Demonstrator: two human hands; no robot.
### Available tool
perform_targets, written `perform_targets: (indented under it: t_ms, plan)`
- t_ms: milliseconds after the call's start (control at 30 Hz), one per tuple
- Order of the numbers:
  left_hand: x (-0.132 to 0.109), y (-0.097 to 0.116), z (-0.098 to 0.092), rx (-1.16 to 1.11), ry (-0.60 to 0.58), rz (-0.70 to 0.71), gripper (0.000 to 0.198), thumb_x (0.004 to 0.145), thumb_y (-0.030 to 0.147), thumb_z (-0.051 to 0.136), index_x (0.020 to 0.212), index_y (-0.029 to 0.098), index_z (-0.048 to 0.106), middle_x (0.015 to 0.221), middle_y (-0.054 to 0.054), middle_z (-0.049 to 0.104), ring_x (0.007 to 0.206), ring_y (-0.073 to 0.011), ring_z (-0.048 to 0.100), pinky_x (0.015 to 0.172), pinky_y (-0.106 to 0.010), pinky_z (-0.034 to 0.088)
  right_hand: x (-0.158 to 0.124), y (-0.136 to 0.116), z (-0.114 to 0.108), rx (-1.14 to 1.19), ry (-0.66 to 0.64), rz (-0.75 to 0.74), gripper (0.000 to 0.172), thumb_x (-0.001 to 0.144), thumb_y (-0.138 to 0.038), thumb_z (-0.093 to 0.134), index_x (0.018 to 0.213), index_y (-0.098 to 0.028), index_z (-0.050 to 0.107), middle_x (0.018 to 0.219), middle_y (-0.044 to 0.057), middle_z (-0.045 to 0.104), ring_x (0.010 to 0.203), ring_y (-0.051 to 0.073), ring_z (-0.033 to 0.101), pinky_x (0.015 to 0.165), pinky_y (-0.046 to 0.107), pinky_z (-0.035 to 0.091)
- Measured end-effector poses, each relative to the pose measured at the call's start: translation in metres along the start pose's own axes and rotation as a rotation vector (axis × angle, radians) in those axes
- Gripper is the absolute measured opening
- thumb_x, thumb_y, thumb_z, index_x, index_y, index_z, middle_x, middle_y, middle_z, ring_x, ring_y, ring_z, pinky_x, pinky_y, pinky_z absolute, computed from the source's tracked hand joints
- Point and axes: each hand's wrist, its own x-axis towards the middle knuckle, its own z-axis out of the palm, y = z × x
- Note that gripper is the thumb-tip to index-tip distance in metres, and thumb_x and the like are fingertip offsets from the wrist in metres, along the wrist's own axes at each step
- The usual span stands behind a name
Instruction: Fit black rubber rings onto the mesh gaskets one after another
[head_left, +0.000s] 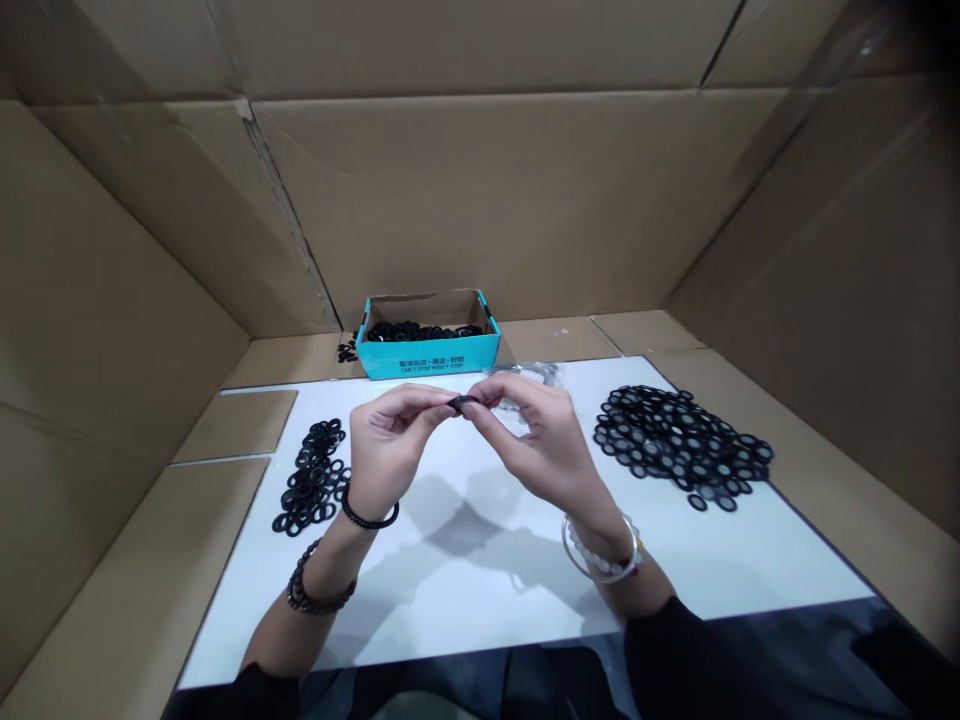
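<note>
Between my two hands, above the middle of the white board, is a small black ring (463, 401), seen nearly edge-on. My left hand (394, 435) pinches its left side between thumb and fingers. On the other side, the thumb and fingertips of my right hand (532, 430) grip it too. Fingertips cover part of the ring, so I cannot tell whether its centre is filled. Just behind my right hand lies a clear plastic bag (529, 373), partly hidden, with contents I cannot make out.
Loose black rings (307, 480) lie in a pile on the left. A larger pile of black rings with pale grey centres (682, 445) spreads on the right. At the back stands a turquoise box (427, 357) holding many black rings. Cardboard walls (465, 190) enclose the white board (465, 600).
</note>
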Motion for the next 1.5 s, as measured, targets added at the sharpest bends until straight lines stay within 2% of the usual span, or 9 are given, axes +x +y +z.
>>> perform_targets:
  t_ms: [167, 367, 533, 667, 767, 933, 1133, 1333, 1500]
  plan:
    - [0.001, 0.0, 0.0, -0.039, -0.009, -0.025, 0.005, 0.062, 0.021, 0.075, 0.063, 0.018, 0.07, 0.067, -0.002, 0.07, 0.064, -0.0151, 0.065, 0.062, -0.025, 0.054, 0.001, -0.001, -0.002, 0.009, -0.024, 0.038, 0.007, 0.082, -0.019, 0.056, 0.075, -0.017, 0.058, 0.07, 0.0, 0.061, 0.064, 0.01, 0.055, 0.062, 0.023, 0.043]
    - [0.004, -0.004, -0.001, -0.155, -0.116, -0.19, 0.01, 0.067, 0.025, 0.071, 0.068, 0.016, 0.068, 0.072, -0.003, 0.07, 0.068, -0.0139, 0.064, 0.065, -0.024, 0.052, 0.004, 0.005, -0.002, 0.178, -0.083, 0.185, 0.017, 0.077, -0.024, 0.063, 0.063, -0.016, 0.056, 0.062, 0.0, 0.062, 0.06, 0.011, 0.056, 0.057, 0.023, 0.043]
    - [0.005, -0.006, -0.001, -0.159, -0.161, -0.304, 0.021, 0.067, 0.033, 0.07, 0.071, 0.014, 0.063, 0.068, -0.002, 0.065, 0.056, -0.0112, 0.059, 0.054, -0.022, 0.049, 0.004, 0.012, -0.002, 0.27, -0.103, 0.29, 0.02, 0.073, -0.029, 0.066, 0.062, -0.015, 0.059, 0.061, 0.001, 0.062, 0.059, 0.012, 0.057, 0.054, 0.024, 0.043]
    - [0.004, -0.005, 0.001, -0.138, -0.18, -0.258, 0.024, 0.066, 0.036, 0.07, 0.07, 0.014, 0.059, 0.069, -0.002, 0.061, 0.058, -0.0111, 0.056, 0.055, -0.023, 0.048, 0.005, 0.014, -0.002, 0.314, -0.144, 0.301, 0.022, 0.073, -0.032, 0.067, 0.062, -0.016, 0.057, 0.062, 0.001, 0.061, 0.061, 0.012, 0.056, 0.055, 0.024, 0.042]
    - [0.001, -0.004, 0.003, -0.081, -0.21, -0.179, 0.023, 0.073, 0.037, 0.063, 0.073, 0.016, 0.054, 0.072, -0.001, 0.055, 0.057, -0.0092, 0.05, 0.054, -0.022, 0.046, 0.006, 0.012, -0.002, 0.303, -0.181, 0.26, 0.021, 0.076, -0.031, 0.064, 0.064, -0.016, 0.055, 0.064, 0.0, 0.06, 0.062, 0.012, 0.055, 0.057, 0.024, 0.042]
    - [-0.003, -0.006, 0.003, 0.202, -0.194, -0.041, 0.014, 0.083, 0.031, 0.051, 0.079, 0.018, 0.05, 0.075, 0.0, 0.05, 0.055, -0.008, 0.042, 0.052, -0.02, 0.04, 0.006, 0.011, 0.002, 0.128, -0.131, 0.135, 0.02, 0.082, -0.027, 0.056, 0.066, -0.017, 0.05, 0.064, -0.001, 0.054, 0.06, 0.01, 0.048, 0.056, 0.024, 0.037]
    - [-0.002, -0.01, 0.0, 0.299, -0.243, -0.041, 0.013, 0.084, 0.029, 0.049, 0.079, 0.018, 0.051, 0.072, 0.0, 0.051, 0.053, -0.0088, 0.043, 0.051, -0.021, 0.039, 0.002, 0.018, 0.008, 0.108, -0.078, 0.073, 0.019, 0.084, -0.024, 0.053, 0.067, -0.018, 0.048, 0.064, -0.001, 0.052, 0.061, 0.011, 0.046, 0.054, 0.024, 0.035]
    - [0.003, -0.014, 0.001, 0.354, -0.182, 0.024, 0.009, 0.082, 0.026, 0.051, 0.078, 0.019, 0.055, 0.071, 0.0, 0.053, 0.051, -0.009, 0.043, 0.049, -0.021, 0.038, 0.003, 0.016, 0.006, 0.044, -0.035, 0.021, 0.018, 0.085, -0.021, 0.051, 0.067, -0.019, 0.046, 0.064, 0.0, 0.05, 0.061, 0.012, 0.044, 0.059, 0.026, 0.036]
    - [0.006, -0.012, 0.003, 0.245, -0.098, 0.01, 0.01, 0.08, 0.024, 0.053, 0.073, 0.018, 0.056, 0.071, -0.001, 0.054, 0.053, -0.0096, 0.047, 0.05, -0.021, 0.041, 0.002, 0.013, 0.007, -0.016, -0.011, 0.022, 0.017, 0.084, -0.02, 0.051, 0.068, -0.019, 0.046, 0.064, 0.0, 0.048, 0.061, 0.012, 0.043, 0.059, 0.027, 0.036]
